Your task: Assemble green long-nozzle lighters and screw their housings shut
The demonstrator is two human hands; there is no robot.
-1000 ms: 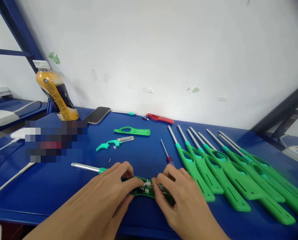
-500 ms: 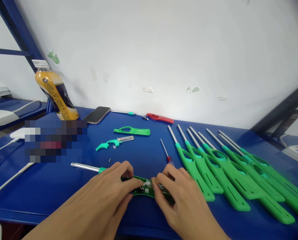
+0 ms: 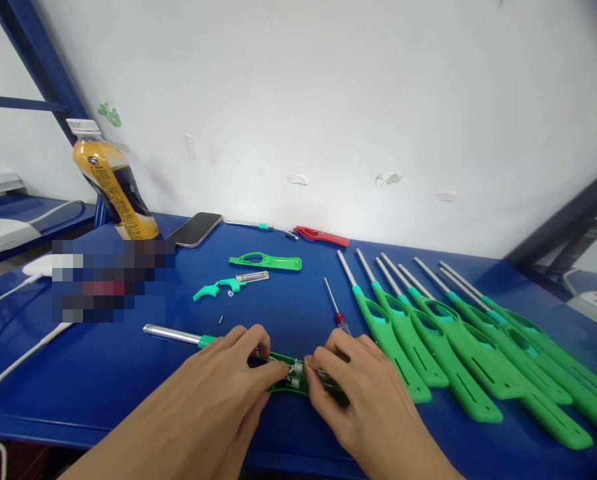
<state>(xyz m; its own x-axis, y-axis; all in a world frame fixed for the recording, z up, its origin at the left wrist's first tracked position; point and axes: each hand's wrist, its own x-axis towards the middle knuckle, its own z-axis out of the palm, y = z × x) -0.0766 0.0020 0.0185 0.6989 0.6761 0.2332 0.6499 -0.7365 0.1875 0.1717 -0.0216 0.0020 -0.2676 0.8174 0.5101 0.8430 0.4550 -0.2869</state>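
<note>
A long-necked green lighter (image 3: 283, 385) lies opened up on the blue table, its metal tube (image 3: 171, 333) pointing left and small white and metal parts showing inside. My left hand (image 3: 238, 380) grips its front part, thumb pressed in by the inner parts. At its handle end my right hand (image 3: 351, 380) is closed, fingers and thumb pinching the handle and the clear piece in it; the palms hide much of the lighter. Beyond them lie a green half shell (image 3: 278, 263), a teal trigger (image 3: 207, 291), a clear fuel tank (image 3: 253, 277) and a tiny screw (image 3: 221, 320).
Several assembled green lighters (image 3: 453, 333) lie in a row at right. A screwdriver (image 3: 337, 310) rests just left of them. Toward the wall are a red shell (image 3: 322, 236), a loose metal tube (image 3: 245, 225), a phone (image 3: 195, 229) and a drink bottle (image 3: 113, 183). White cables (image 3: 23, 357) run at left.
My left thumb has shifted very slightly at the inner parts of the lighter. Both hands keep their hold, and the other things lie where they were.
</note>
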